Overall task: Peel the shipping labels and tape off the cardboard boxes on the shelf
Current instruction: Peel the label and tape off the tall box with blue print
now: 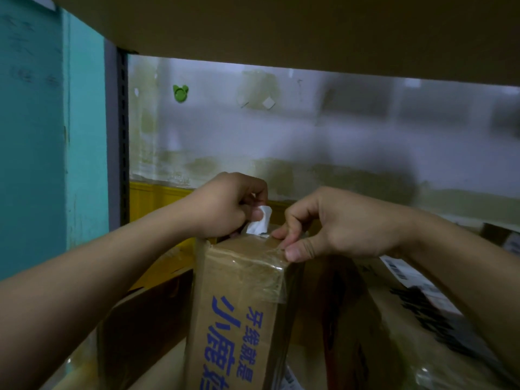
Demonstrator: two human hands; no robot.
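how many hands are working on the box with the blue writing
2. The left hand pinches the white label at the top of the box; the right hand pinches clear tape at its near top edge.

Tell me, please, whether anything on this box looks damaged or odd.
The white label is crumpled and half lifted off the box, pinched by the left hand; the clear tape at its near corner is wrinkled.

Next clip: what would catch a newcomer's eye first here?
Two hands meet at centre atop a tall cardboard box with blue print: the left hand pinches a partly lifted white label, the right hand pinches the box's taped top edge. On the wall behind, upper left, sits a small green fitting.
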